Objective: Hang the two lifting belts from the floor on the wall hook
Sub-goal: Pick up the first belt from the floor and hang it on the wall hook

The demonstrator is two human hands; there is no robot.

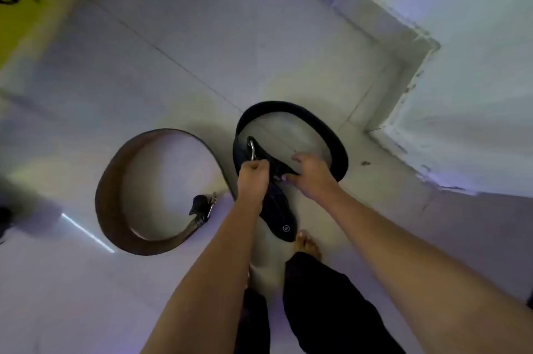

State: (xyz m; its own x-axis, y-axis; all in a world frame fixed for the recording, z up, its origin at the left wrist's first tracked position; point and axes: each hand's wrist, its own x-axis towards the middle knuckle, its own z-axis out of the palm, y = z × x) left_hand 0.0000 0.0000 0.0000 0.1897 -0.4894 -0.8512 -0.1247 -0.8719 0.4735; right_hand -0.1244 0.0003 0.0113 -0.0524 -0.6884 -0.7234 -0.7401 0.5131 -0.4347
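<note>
Pale tiled floor (150, 71), grout lines running diagonally; white wall corner (427, 85) at far right, paint scuffed along its base. Black belt (323, 125) looped near that corner, left hand (252, 176) clenched at its metal buckle (252, 148), right hand (310, 173) gripping its strap. Brown belt (115, 180) curled flat on the floor just left. Bare foot (307, 244) nearer.

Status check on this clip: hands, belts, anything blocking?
Left hand and right hand both gripping black belt near its buckle. Brown belt untouched on floor. Wall hook not in view. No obstruction seen.
</note>
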